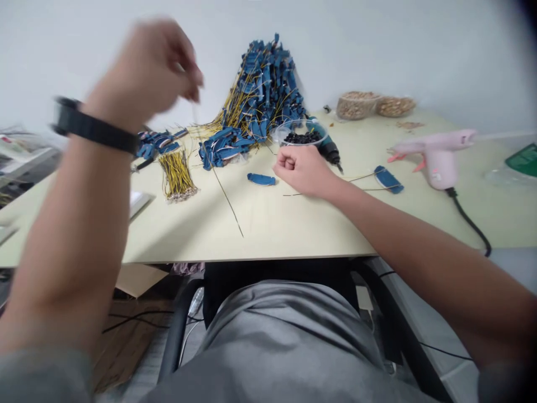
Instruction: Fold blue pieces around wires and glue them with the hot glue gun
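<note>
My left hand [168,67], blurred and wearing a black wristband, is raised above the table's left side. Its fingertips pinch a thin wire [227,200] that hangs down at a slant. My right hand [304,169] rests on the tabletop, curled into a fist; whatever its fingers may hold is hidden. Just left of it lies a small curved blue piece [261,179]. Another blue piece [389,179], with two thin leads reaching toward my right wrist, lies to the right. A bundle of yellow and black wires [178,174] lies below my left hand.
A tall heap of blue pieces with yellow wires [268,84] stands against the wall. Before it are a clear bowl of black bits [302,136] and a power tool [330,150]. A pink glue gun [440,157] with a cord and bags of nuts or similar [358,105] are right.
</note>
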A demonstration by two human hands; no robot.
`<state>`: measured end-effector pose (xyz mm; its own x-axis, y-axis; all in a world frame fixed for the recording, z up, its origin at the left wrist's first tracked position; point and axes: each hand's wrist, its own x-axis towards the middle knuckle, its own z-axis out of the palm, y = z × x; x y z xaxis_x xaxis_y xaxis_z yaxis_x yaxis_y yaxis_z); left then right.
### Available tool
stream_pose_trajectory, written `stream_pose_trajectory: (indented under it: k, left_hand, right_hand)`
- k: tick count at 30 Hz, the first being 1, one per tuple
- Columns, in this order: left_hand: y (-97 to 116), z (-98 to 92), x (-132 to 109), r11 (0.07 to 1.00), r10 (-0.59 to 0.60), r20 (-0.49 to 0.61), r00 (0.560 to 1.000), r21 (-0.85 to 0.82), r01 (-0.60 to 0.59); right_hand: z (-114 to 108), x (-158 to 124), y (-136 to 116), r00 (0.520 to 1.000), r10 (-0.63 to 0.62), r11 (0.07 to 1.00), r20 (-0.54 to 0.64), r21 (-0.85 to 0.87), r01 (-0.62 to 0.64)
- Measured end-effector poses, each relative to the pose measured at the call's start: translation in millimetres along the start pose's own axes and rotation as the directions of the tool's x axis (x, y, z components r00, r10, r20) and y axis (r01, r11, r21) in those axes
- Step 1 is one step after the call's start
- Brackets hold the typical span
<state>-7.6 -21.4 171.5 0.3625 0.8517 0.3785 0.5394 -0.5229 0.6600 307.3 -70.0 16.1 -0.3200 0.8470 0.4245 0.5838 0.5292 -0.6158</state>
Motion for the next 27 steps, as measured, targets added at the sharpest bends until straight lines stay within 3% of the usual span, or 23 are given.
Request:
stream_pose_trajectory:
  k: [2, 5, 8, 13, 18, 23, 27]
  left_hand:
    - [-18.1, 40.2, -3.1, 0.995, -0.093, 0.014, 0.996, -0.043, 0.094]
    - [-49.3, 99.3, -8.0, 0.971, -0.174, 0.154, 0.973, -0.140, 0.196]
    - [-75.4, 132.2, -11.5, 0.954, -0.098, 0.171, 0.980, -0.264, 0.142]
    - [-89.9, 149.4, -13.5, 0.946, 0.040, 0.113, 0.993, -0.323, -0.002]
    - [-87.3, 163.0, -13.6, 0.930, 0.139, 0.037, 0.990, -0.349, -0.118]
    - [-78.6, 169.9, -18.7, 0.889, 0.107, 0.020, 0.994, -0.449, -0.087]
    - [-70.7, 174.1, -24.2, 0.859, 0.079, 0.045, 0.996, -0.509, -0.045]
  right_hand:
    - [0.5, -0.1, -0.9, 1.000, 0.006, 1.000, 0.001, 0.008, -0.006]
    - [1.8, 0.1, -2.2, 1.000, -0.002, 1.000, 0.004, 0.011, 0.002]
    - [3.7, 1.0, -1.8, 1.000, 0.003, 1.000, 0.006, 0.006, -0.003]
    - [8.1, 1.0, -4.7, 0.997, 0.063, 0.997, 0.041, 0.031, -0.064]
    - [10.6, -1.6, -17.4, 0.959, 0.269, 0.918, 0.090, 0.277, -0.283]
    - [10.9, -3.2, -26.4, 0.912, 0.343, 0.808, 0.226, 0.424, -0.409]
    - [11.9, -4.4, -28.3, 0.905, 0.352, 0.754, 0.238, 0.501, -0.425]
